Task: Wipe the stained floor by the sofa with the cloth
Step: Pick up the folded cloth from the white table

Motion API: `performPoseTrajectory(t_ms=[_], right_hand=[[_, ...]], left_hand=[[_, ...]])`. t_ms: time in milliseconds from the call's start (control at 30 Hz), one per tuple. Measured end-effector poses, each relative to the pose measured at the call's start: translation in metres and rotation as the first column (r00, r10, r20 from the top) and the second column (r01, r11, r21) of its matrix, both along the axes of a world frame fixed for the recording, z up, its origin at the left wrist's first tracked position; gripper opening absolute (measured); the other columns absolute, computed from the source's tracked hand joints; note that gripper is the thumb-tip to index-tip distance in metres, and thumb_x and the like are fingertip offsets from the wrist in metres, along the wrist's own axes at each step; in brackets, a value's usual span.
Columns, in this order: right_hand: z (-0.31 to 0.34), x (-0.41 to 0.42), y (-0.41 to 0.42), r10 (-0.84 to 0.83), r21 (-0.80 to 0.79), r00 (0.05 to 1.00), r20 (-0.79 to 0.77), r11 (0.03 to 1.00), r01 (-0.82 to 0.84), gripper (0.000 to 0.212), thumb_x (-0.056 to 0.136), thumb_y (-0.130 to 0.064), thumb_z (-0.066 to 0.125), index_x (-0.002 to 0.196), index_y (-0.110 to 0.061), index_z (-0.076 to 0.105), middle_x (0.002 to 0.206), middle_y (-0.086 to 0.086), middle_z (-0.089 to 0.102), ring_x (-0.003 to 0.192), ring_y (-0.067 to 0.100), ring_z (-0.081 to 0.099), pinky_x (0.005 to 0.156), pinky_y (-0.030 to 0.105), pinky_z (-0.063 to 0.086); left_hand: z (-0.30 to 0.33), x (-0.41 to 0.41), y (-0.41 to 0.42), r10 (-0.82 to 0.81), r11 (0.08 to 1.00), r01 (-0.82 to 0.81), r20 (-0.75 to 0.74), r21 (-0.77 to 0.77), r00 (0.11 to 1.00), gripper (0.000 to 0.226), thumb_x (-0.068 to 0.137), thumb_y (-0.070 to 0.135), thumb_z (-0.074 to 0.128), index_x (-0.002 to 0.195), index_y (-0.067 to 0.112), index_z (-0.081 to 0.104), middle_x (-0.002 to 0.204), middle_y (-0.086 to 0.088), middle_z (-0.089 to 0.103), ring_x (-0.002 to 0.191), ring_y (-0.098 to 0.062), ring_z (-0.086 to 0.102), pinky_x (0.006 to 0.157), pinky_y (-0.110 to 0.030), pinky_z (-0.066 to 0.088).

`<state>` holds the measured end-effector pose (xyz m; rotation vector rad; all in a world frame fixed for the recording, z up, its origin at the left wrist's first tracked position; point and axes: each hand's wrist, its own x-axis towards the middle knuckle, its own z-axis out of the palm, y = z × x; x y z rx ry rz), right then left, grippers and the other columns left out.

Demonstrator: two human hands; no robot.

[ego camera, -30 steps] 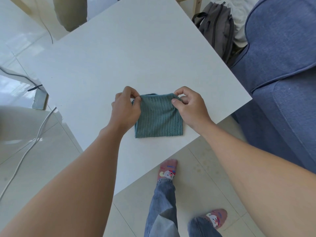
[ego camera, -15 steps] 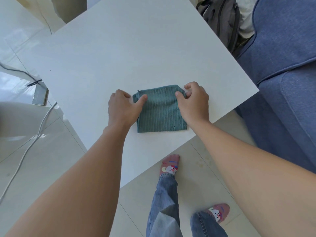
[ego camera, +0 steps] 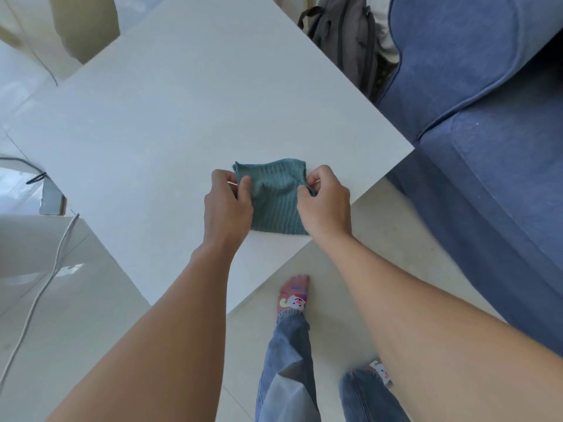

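The cloth, a folded teal square, lies on the white table near its front corner, not yet down at the floor. The left hand pinches its left edge between thumb and fingers, and the right hand pinches the right edge the same way, so both hands are closed on it. This looks like the pick-up or refolding step, before any wiping. The sofa stands just right of the table, with pale tiles between them; faint marks show there, but I cannot tell which is the stain. Next the cloth should be lifted clear, carried down beside the sofa and pressed flat on the tiles.
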<state>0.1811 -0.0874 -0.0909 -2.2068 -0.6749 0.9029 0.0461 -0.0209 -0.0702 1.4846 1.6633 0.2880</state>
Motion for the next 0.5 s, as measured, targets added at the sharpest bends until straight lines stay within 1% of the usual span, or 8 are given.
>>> performPoseTrajectory(t_ms=[33,100,133,200,267,333,433,500], right_hand=[[0.002,0.007,-0.008,-0.024,0.019,0.999,-0.038,1.000,0.025,0.009,0.094,-0.015,0.058,0.101,-0.019,0.054,0.082,-0.004,0.063,0.070,0.017,0.060,0.057,0.031,0.046],[0.002,0.023,-0.028,-0.083,0.068,0.990,-0.111,0.994,0.091,0.031,0.094,-0.017,0.060,0.122,-0.030,0.053,0.089,-0.001,0.067,0.075,0.019,0.065,0.061,0.032,0.051],[0.001,0.032,-0.039,-0.104,0.107,0.984,-0.146,0.987,0.120,0.045,0.093,-0.017,0.061,0.132,-0.036,0.050,0.093,-0.001,0.069,0.076,0.018,0.066,0.065,0.032,0.055],[-0.002,0.049,-0.059,-0.104,0.169,0.977,-0.187,0.976,0.136,0.059,0.093,-0.012,0.063,0.143,-0.040,0.049,0.096,-0.009,0.070,0.070,0.008,0.062,0.068,0.021,0.053],[-0.005,0.066,-0.079,-0.079,0.156,0.988,-0.133,0.983,0.100,0.049,0.093,-0.010,0.065,0.137,-0.031,0.061,0.105,-0.013,0.068,0.068,-0.005,0.056,0.069,0.006,0.042],[-0.011,0.083,-0.098,-0.087,0.102,0.994,-0.066,0.990,0.093,0.033,0.093,-0.012,0.067,0.123,-0.024,0.073,0.108,-0.004,0.066,0.073,-0.009,0.055,0.069,0.003,0.037],[-0.021,0.108,-0.134,-0.176,0.067,0.983,-0.048,0.982,0.179,0.028,0.090,-0.014,0.071,0.117,-0.019,0.076,0.107,-0.001,0.066,0.094,0.004,0.061,0.074,-0.003,0.036],[-0.030,0.124,-0.158,-0.222,0.058,0.975,-0.033,0.973,0.223,0.029,0.088,-0.014,0.073,0.117,-0.018,0.076,0.109,0.000,0.065,0.099,0.009,0.059,0.075,-0.004,0.034]], left_hand=[[0.004,0.006,-0.002,-0.023,1.000,0.024,0.046,-0.012,0.999,0.028,0.101,0.040,0.050,0.115,0.017,0.043,0.088,0.003,0.062,0.074,-0.009,0.058,0.054,-0.028,0.041],[0.009,0.022,-0.010,-0.127,0.991,0.130,0.120,-0.020,0.985,0.041,0.094,0.043,0.061,0.124,0.026,0.039,0.097,0.007,0.060,0.085,-0.003,0.059,0.057,-0.027,0.045],[0.011,0.032,-0.014,-0.196,0.980,0.200,0.142,-0.015,0.970,0.043,0.092,0.040,0.066,0.125,0.030,0.040,0.099,0.010,0.058,0.089,-0.003,0.058,0.058,-0.026,0.047],[0.008,0.049,-0.020,-0.320,0.946,0.323,0.157,0.002,0.934,0.035,0.090,0.027,0.069,0.120,0.034,0.052,0.103,0.015,0.057,0.096,-0.008,0.059,0.067,-0.029,0.054],[0.002,0.070,-0.027,-0.408,0.911,0.411,0.153,0.012,0.900,0.030,0.088,0.019,0.070,0.113,0.034,0.065,0.111,0.015,0.059,0.100,-0.010,0.058,0.083,-0.032,0.055],[-0.004,0.093,-0.039,-0.479,0.876,0.482,0.123,0.011,0.869,0.032,0.085,0.017,0.073,0.114,0.029,0.069,0.119,0.009,0.057,0.105,-0.006,0.054,0.091,-0.026,0.048],[-0.014,0.128,-0.064,-0.566,0.824,0.566,0.085,0.023,0.820,0.043,0.081,0.015,0.079,0.122,0.019,0.066,0.124,0.004,0.050,0.108,-0.006,0.050,0.093,-0.020,0.041],[-0.025,0.148,-0.082,-0.621,0.784,0.621,0.066,0.018,0.781,0.052,0.080,0.014,0.080,0.129,0.015,0.062,0.129,0.000,0.047,0.108,-0.007,0.049,0.096,-0.022,0.041]])
